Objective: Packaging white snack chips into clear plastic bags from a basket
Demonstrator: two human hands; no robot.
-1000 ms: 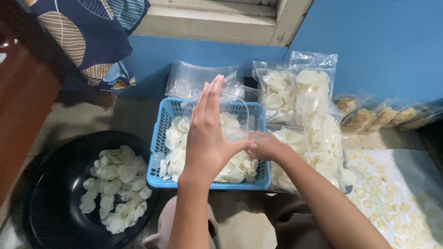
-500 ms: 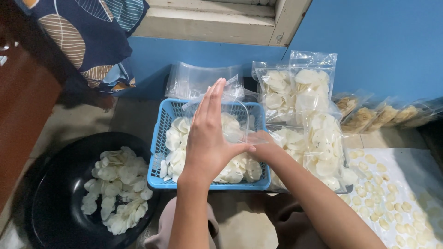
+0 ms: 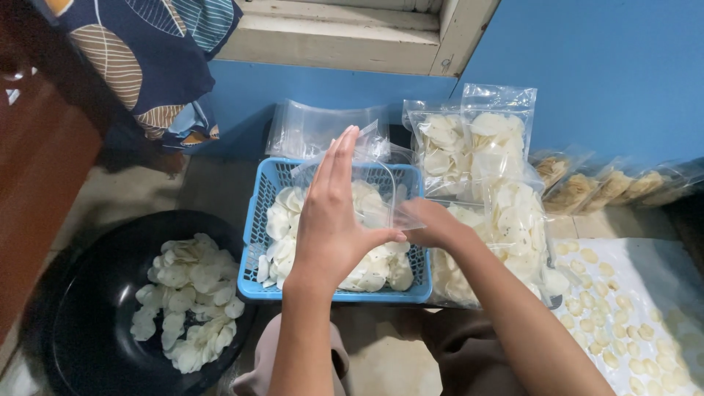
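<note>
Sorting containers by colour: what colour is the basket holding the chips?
Light blue basket, seen in the head view.
</note>
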